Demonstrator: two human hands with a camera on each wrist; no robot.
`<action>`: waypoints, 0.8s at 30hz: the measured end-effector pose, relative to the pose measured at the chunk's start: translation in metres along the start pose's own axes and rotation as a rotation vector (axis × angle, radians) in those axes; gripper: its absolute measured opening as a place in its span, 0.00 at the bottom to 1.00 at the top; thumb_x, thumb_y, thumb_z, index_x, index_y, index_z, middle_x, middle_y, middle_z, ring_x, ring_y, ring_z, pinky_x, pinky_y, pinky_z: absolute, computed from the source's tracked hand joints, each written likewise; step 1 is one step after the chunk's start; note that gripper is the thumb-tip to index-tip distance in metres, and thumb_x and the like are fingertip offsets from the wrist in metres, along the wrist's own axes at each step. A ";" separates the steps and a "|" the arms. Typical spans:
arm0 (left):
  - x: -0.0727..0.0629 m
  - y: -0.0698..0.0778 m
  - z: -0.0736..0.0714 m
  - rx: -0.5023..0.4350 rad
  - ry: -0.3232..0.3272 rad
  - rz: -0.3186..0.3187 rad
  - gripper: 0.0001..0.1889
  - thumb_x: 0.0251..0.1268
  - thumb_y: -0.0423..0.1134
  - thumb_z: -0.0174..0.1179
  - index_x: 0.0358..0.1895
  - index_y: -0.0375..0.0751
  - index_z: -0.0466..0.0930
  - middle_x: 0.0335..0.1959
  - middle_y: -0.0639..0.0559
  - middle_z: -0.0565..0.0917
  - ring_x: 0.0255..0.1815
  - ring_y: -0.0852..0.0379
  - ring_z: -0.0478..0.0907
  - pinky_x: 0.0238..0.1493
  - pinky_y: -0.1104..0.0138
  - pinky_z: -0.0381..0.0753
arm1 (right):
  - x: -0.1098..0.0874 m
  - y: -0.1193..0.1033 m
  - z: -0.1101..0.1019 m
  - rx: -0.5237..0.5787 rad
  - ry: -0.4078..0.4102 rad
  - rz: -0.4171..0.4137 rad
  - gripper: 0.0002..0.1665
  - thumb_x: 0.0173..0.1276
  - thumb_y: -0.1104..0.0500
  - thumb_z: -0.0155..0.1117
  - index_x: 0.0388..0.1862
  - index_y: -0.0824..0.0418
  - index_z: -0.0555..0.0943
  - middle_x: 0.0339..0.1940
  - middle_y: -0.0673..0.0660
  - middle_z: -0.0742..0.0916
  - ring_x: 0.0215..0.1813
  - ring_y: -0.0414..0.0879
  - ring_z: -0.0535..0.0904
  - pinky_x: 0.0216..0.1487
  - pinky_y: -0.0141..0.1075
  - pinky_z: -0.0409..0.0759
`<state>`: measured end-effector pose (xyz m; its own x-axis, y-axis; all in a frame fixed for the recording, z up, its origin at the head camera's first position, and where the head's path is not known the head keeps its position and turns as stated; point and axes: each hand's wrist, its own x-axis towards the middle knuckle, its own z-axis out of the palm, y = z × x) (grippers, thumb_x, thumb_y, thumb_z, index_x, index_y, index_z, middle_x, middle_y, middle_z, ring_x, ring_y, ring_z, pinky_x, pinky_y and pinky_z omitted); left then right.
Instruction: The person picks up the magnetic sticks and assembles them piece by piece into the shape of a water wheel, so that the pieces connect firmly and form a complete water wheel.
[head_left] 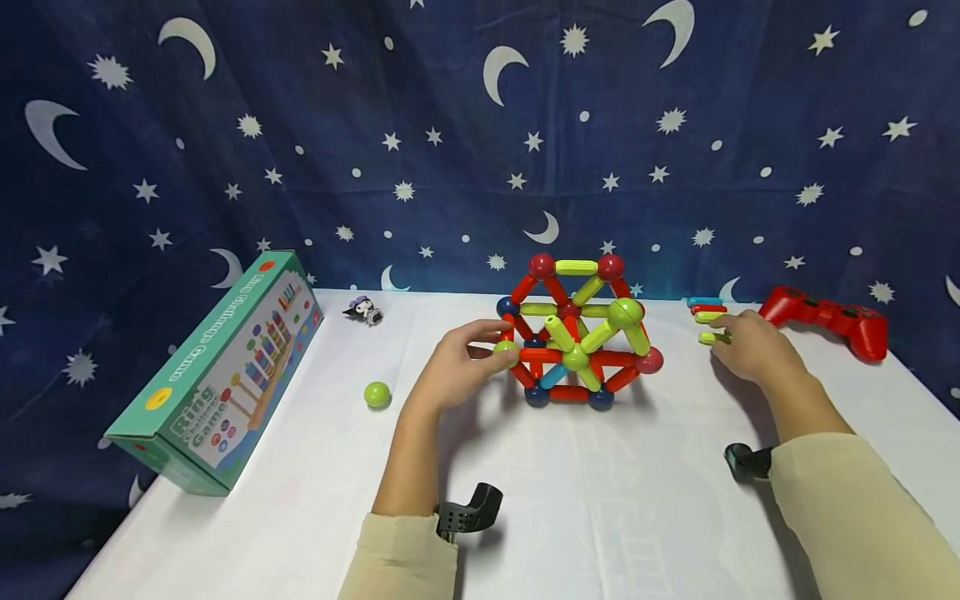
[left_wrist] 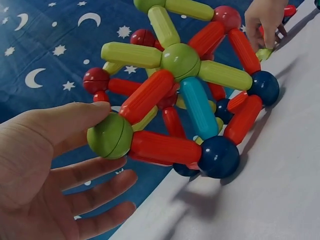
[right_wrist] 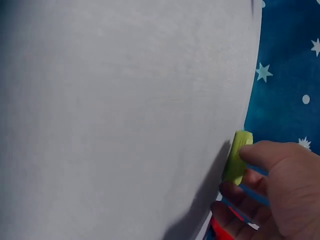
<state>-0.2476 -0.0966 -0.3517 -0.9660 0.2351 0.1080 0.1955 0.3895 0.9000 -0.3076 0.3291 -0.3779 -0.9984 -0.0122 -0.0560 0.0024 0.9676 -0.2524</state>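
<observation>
A magnetic stick-and-ball structure (head_left: 568, 393) of red, yellow-green and blue rods stands on the white table. My left hand (head_left: 456, 367) pinches the green ball (left_wrist: 109, 136) at its left corner, thumb in front and index finger behind; the other fingers extend below. One yellow-green rod (head_left: 553, 327) juts up from the structure's front with its end free. At the right, my right hand (head_left: 753, 346) holds a yellow-green rod (right_wrist: 238, 157) between thumb and fingers. Beside that hand lie a blue rod (head_left: 705, 302), a red rod (head_left: 708, 309) and another yellow-green rod (head_left: 709, 317).
A red game controller (head_left: 825, 317) lies behind and right of my right hand. To the left are a loose green ball (head_left: 377, 394), a small figurine (head_left: 363, 311) and a green Ring Challenge Game box (head_left: 217, 375). A dark blue star-and-moon cloth (head_left: 420, 233) hangs behind the table.
</observation>
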 end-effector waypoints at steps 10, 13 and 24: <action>-0.002 -0.007 -0.005 -0.061 -0.035 -0.013 0.20 0.63 0.44 0.73 0.58 0.52 0.86 0.57 0.54 0.87 0.55 0.46 0.85 0.59 0.54 0.83 | -0.009 -0.005 -0.004 0.033 -0.062 -0.002 0.24 0.68 0.58 0.68 0.55 0.73 0.78 0.47 0.74 0.84 0.47 0.68 0.79 0.48 0.65 0.78; -0.002 -0.008 -0.007 -0.070 -0.031 -0.024 0.17 0.63 0.44 0.73 0.55 0.52 0.88 0.54 0.57 0.88 0.53 0.48 0.85 0.57 0.56 0.83 | -0.014 -0.008 -0.007 0.102 -0.021 -0.036 0.26 0.71 0.56 0.66 0.58 0.74 0.75 0.51 0.77 0.84 0.50 0.71 0.80 0.51 0.65 0.78; 0.001 -0.014 -0.008 -0.128 -0.054 -0.020 0.19 0.62 0.43 0.73 0.57 0.51 0.87 0.56 0.54 0.87 0.57 0.50 0.82 0.62 0.54 0.80 | -0.047 -0.059 -0.043 0.430 0.327 -0.114 0.26 0.78 0.45 0.61 0.63 0.62 0.81 0.49 0.67 0.87 0.35 0.40 0.80 0.29 0.30 0.78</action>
<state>-0.2532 -0.1090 -0.3608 -0.9582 0.2774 0.0700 0.1501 0.2789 0.9485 -0.2637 0.2833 -0.3183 -0.9592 0.0344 0.2805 -0.1521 0.7736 -0.6151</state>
